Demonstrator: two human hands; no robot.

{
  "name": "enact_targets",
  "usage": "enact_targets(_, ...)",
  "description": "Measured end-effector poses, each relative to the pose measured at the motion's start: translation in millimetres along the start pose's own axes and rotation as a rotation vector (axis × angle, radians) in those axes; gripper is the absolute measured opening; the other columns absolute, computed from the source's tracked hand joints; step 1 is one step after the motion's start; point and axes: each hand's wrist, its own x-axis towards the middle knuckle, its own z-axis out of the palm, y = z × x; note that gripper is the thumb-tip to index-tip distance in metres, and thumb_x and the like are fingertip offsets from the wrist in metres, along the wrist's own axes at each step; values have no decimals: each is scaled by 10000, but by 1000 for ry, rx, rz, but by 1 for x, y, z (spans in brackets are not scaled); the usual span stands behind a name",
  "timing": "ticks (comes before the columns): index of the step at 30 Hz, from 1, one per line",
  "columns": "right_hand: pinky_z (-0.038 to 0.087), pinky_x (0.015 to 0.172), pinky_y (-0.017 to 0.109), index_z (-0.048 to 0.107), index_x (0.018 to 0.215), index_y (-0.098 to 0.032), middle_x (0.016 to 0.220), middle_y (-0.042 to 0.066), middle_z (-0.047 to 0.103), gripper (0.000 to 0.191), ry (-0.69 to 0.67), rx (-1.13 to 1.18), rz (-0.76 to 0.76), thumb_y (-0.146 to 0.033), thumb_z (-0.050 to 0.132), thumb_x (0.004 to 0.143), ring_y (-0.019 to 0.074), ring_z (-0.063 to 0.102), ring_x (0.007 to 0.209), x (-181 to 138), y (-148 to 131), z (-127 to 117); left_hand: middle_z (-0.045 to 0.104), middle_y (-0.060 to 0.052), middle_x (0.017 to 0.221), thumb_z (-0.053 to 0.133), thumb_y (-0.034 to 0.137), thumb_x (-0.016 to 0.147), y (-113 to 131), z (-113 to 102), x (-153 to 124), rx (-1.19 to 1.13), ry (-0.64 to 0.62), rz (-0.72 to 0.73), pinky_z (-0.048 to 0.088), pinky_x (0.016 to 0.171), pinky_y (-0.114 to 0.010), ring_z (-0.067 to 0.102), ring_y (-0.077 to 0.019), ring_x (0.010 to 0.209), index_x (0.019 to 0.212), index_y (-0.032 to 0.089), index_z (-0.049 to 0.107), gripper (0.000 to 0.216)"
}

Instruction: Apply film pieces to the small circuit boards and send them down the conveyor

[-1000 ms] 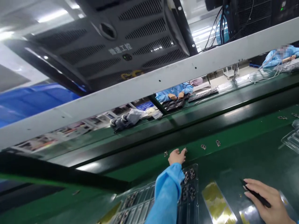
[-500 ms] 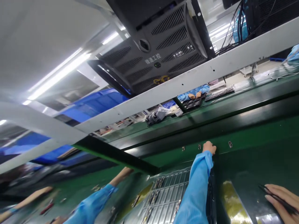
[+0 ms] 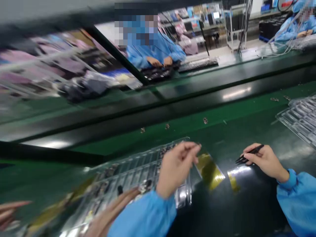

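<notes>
My left hand is raised over the right end of a clear plastic tray, with thumb and fingertips pinched together. A tiny dark part shows at its fingertips; its kind is too small to tell. In my right hand is a pair of black tweezers, pointing left and down. Below the tweezer tips lies a small sheet with a yellow film strip. A larger yellow film sheet rests between my hands. Small metal parts sit in some slots of the tray.
Several small metal parts lie along the green strip. Another clear tray is at the right. A co-worker's hand reaches over the left tray; another hand is at far left. A dark post crosses the left side.
My left hand has lifted off the green strip and drawn back toward me, over the tray's end. The view has swung down and right, showing more of my right hand with the tweezers.
</notes>
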Motion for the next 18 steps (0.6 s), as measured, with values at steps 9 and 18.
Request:
enact_targets(9,473,479,208,607,709,-136,566,-3,621,159,-303,-162,150,-280,672,695,124,590,516,-6,5,0,516,-91,1239,401,100,772,-45,83,-146,595,-425,655,452,446,-269,606,-162,517,807,214,612,242)
enact_targets(18,501,541,250,624,713,-157,615,3,636,113,-387,-235,60,-266,653,712,167,628,595,-6,11,0,459,-81,1291,397,91,777,-44,88,-141,822,-460,659,443,450,-256,600,-160,569,762,199,562,198)
